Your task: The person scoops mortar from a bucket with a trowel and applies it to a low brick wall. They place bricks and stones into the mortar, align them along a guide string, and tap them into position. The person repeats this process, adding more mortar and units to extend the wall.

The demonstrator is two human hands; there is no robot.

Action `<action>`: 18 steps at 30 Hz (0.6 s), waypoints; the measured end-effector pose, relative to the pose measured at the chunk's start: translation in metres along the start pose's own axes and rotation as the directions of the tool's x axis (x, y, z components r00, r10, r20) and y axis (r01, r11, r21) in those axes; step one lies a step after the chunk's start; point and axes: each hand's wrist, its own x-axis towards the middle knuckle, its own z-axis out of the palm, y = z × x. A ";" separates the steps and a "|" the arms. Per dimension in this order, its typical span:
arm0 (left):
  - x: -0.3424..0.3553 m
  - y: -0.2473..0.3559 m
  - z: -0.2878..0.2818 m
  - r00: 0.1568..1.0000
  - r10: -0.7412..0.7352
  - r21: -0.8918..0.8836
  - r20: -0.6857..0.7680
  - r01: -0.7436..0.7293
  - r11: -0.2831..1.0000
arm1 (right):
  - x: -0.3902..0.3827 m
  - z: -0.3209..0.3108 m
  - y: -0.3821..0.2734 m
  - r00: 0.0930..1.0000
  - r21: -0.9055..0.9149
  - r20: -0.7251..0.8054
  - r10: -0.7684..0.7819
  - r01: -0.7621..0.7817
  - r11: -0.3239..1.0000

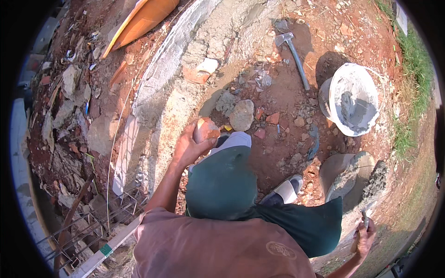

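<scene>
My left hand [187,150] grips a broken piece of reddish brick [204,129] beside my bent left knee, above my white shoe. At the lower right, my right hand [364,238] is closed round the handle of a trowel [367,214]; its blade is hard to make out. Just beyond the trowel lie a heap of wet grey mortar [374,185] and a grey container [331,171], partly in shadow. A white bucket [354,127] with grey slurry inside stands farther up on the right. A grey rock [241,116] rests on the soil ahead of my left hand.
A metal axe or hammer [297,60] lies ahead on rubble-strewn soil. A pale concrete strip [162,69] and a thin string run along my left. Steel rebar [88,231] and a board sit lower left, an orange object [143,21] upper left. Grass [410,69] edges the right.
</scene>
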 end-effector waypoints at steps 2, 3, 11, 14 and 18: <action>-0.027 -0.051 0.014 0.983 -0.135 -0.139 -0.122 0.117 0.983 | 0.025 0.008 -0.038 0.990 -0.065 0.114 -0.083 0.091 0.994; -0.038 -0.064 0.020 0.973 -0.182 -0.138 -0.141 0.162 0.977 | 0.043 0.015 -0.053 0.974 -0.074 0.178 -0.140 0.155 0.985; -0.119 -0.095 0.003 0.892 -0.354 -0.142 -0.281 0.326 0.935 | 0.150 0.198 -0.275 0.616 -0.370 0.766 -0.183 0.655 0.658; -0.166 -0.092 -0.010 0.849 -0.385 -0.187 -0.361 0.339 0.922 | 0.163 0.261 -0.349 0.313 -0.220 0.933 -0.179 0.888 0.405; -0.207 -0.104 -0.009 0.740 -0.434 -0.239 -0.514 0.362 0.901 | 0.148 0.350 -0.400 -0.134 -0.029 0.875 -0.466 0.945 -0.326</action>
